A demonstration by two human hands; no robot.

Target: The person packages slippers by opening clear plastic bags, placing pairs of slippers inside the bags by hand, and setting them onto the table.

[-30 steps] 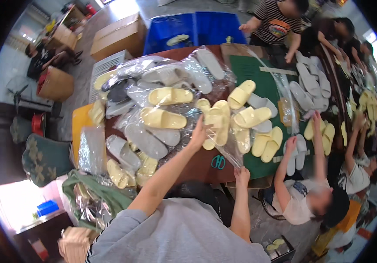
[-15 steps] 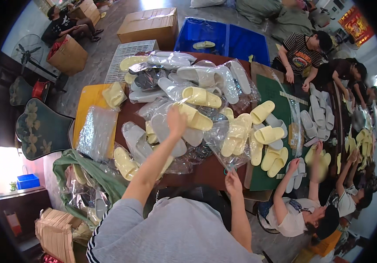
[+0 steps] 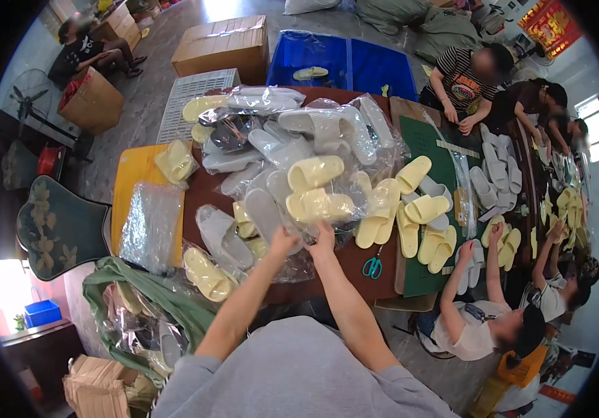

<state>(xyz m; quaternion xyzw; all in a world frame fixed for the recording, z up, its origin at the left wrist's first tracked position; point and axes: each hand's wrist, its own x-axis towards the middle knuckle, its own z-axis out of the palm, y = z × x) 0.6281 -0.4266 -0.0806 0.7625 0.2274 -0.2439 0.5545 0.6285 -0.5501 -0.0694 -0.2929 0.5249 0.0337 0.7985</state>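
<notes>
Both hands reach out over the brown table (image 3: 355,261), side by side and close together near its front edge. Left hand (image 3: 284,242) rests with fingers curled down onto a clear plastic bag (image 3: 287,259) that holds a grey slipper (image 3: 264,214); it looks pinched on the plastic, though the fingertips are too small to be sure of. Right hand (image 3: 324,237) sits just beside it, fingers bent over the front end of a bagged pair of pale yellow slippers (image 3: 319,205), touching the wrapping; whether it truly grips I cannot tell. That yellow pair lies near the middle of the table, on top of a heap of bagged slippers (image 3: 292,132), grey and white ones mostly, that spreads toward the far side. Right of the heap, loose yellow slippers (image 3: 411,209) lie in a cluster on a green mat (image 3: 445,164) that covers the right part of the table. A pair of green-handled scissors (image 3: 372,267) lies near the table's front edge, just right of the right hand. At the left end of the table a yellow board (image 3: 132,174) carries a stack of clear bags (image 3: 150,226). Beyond the far edge stand a blue crate (image 3: 355,63) and a cardboard box (image 3: 223,45). At the table's right front corner another person (image 3: 480,327) sits low, both arms raised to the slippers there.
</notes>
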